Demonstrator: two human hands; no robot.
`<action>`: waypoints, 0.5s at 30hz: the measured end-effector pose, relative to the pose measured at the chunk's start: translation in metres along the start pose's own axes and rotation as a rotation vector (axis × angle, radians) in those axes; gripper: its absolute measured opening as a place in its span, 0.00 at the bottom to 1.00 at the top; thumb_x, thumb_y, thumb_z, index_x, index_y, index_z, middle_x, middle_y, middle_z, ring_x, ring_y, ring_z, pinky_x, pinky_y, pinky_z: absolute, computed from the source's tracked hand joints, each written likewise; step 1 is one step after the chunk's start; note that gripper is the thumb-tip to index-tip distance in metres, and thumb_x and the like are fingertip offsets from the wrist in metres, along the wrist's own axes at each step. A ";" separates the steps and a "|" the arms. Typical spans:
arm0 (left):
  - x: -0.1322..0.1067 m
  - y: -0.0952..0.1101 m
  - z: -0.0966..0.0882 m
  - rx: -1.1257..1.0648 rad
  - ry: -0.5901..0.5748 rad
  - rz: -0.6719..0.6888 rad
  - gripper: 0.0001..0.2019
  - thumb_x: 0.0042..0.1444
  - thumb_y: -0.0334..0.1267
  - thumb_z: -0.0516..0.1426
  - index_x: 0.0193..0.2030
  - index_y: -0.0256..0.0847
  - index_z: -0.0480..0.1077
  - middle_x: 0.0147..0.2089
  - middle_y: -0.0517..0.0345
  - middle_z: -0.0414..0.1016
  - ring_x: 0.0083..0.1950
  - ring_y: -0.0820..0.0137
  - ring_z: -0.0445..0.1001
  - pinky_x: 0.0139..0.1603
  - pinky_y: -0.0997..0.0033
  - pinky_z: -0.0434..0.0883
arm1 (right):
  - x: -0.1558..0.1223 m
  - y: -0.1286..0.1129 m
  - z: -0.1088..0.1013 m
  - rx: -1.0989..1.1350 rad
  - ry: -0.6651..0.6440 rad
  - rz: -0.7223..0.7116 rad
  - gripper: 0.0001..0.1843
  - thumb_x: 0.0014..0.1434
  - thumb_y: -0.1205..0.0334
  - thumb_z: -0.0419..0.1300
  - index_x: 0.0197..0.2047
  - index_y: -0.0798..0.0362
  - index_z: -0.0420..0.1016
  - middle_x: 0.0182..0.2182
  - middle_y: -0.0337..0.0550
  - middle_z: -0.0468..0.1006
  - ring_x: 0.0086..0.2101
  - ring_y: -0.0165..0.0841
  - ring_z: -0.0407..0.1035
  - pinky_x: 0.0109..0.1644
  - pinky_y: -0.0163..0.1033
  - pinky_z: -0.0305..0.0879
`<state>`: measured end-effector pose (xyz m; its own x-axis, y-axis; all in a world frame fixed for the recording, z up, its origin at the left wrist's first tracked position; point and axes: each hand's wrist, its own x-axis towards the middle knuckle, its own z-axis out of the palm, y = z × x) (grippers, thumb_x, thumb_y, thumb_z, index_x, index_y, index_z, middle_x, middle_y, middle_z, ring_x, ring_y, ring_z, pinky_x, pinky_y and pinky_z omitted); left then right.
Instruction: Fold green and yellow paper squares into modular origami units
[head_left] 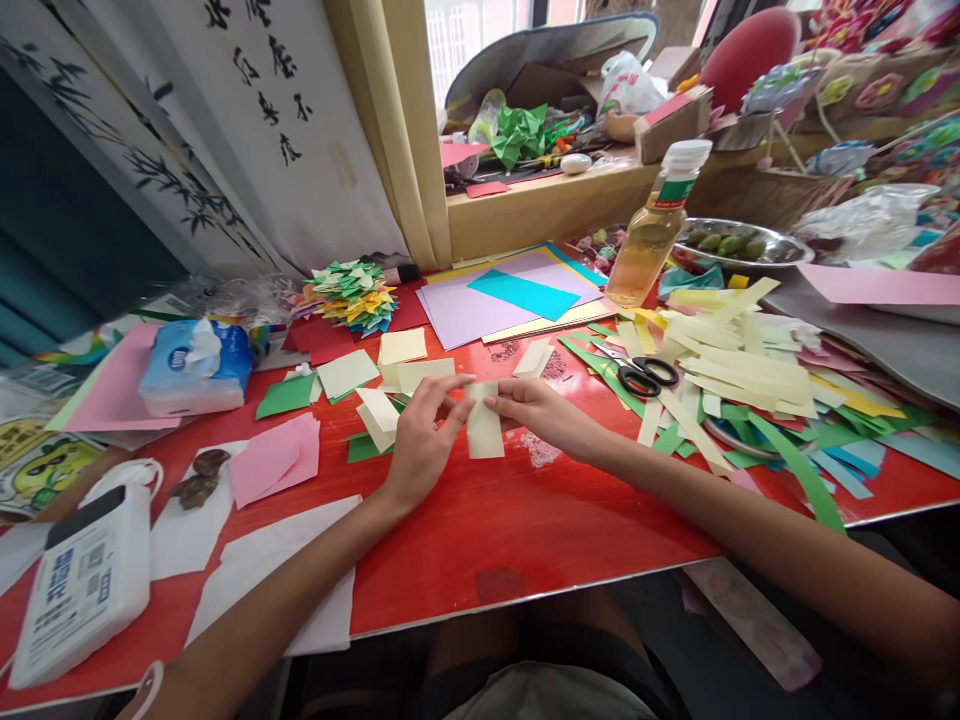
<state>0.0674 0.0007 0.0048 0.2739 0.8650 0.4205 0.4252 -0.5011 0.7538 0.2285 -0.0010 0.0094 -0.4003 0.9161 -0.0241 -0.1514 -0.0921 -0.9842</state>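
A small pale yellow strip of paper hangs between my two hands just above the red table. My left hand pinches its upper left edge between thumb and fingers. From the other side, my right hand grips the upper right edge. Beside my left hand lie a folded cream paper piece and a green paper piece, partly covered. Another folded cream piece rests just beyond my right hand.
Black-handled scissors lie right of my hands, by a heap of cut paper strips. Behind stand a bottle and coloured sheets. On the left are a tissue pack, pink paper and a white device.
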 end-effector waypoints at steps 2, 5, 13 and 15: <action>0.001 -0.001 0.001 -0.072 -0.010 -0.060 0.12 0.56 0.41 0.51 0.46 0.45 0.67 0.39 0.57 0.68 0.33 0.74 0.67 0.35 0.74 0.68 | -0.001 0.000 0.000 -0.009 -0.026 -0.009 0.11 0.56 0.60 0.54 0.39 0.57 0.72 0.32 0.42 0.76 0.34 0.29 0.71 0.41 0.37 0.68; 0.001 -0.001 0.001 -0.152 -0.007 -0.114 0.12 0.54 0.41 0.52 0.45 0.44 0.68 0.37 0.57 0.69 0.33 0.74 0.67 0.33 0.75 0.67 | -0.001 0.000 0.000 -0.026 -0.030 -0.019 0.11 0.57 0.61 0.53 0.39 0.57 0.72 0.32 0.42 0.76 0.34 0.29 0.71 0.41 0.36 0.68; 0.001 0.000 0.001 -0.200 0.004 -0.133 0.11 0.54 0.40 0.53 0.43 0.43 0.68 0.35 0.58 0.68 0.31 0.75 0.66 0.33 0.75 0.66 | -0.001 -0.001 0.001 -0.045 -0.035 -0.029 0.10 0.57 0.60 0.53 0.36 0.56 0.72 0.31 0.41 0.75 0.32 0.27 0.70 0.39 0.34 0.67; 0.001 0.000 0.001 -0.204 0.009 -0.131 0.10 0.53 0.39 0.53 0.43 0.42 0.69 0.35 0.58 0.68 0.31 0.75 0.66 0.33 0.75 0.66 | -0.001 0.000 0.000 -0.048 -0.034 -0.029 0.10 0.57 0.59 0.53 0.35 0.56 0.72 0.31 0.41 0.75 0.32 0.27 0.70 0.39 0.35 0.67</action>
<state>0.0688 0.0015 0.0047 0.2200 0.9230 0.3156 0.2733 -0.3689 0.8884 0.2287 -0.0018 0.0091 -0.4270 0.9042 0.0101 -0.1204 -0.0458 -0.9917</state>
